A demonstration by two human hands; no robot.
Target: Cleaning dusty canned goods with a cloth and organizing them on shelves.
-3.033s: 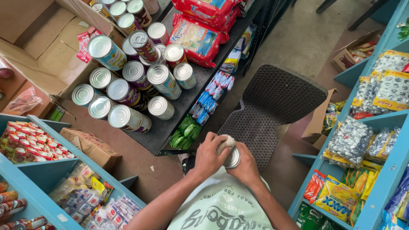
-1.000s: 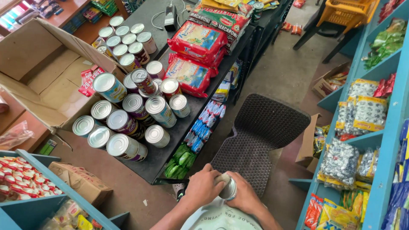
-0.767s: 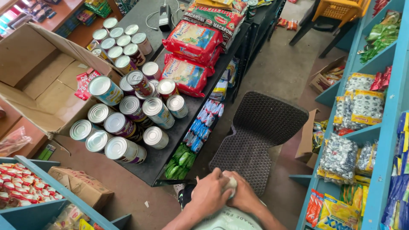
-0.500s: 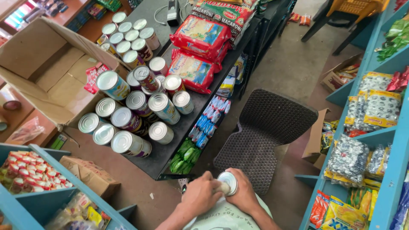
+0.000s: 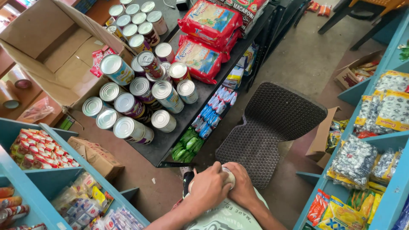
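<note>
Hands meet low in your view, just above your lap: your left hand (image 5: 209, 187) and right hand (image 5: 243, 185) are pressed together around a small tin can (image 5: 229, 175), fingers curled over it so only a pale sliver of its top shows between them. The can sits clear of the black table (image 5: 187, 123), held over the floor in front of the dark woven chair (image 5: 268, 127). On the table, well apart from your hands, stand and lie many more tins (image 5: 140, 100), beside red packs of noodles (image 5: 204, 40). An open cardboard box (image 5: 51, 51) sits at the table's far left. Blue shelves (image 5: 385, 200) with snack packets flank you on both sides.
</note>
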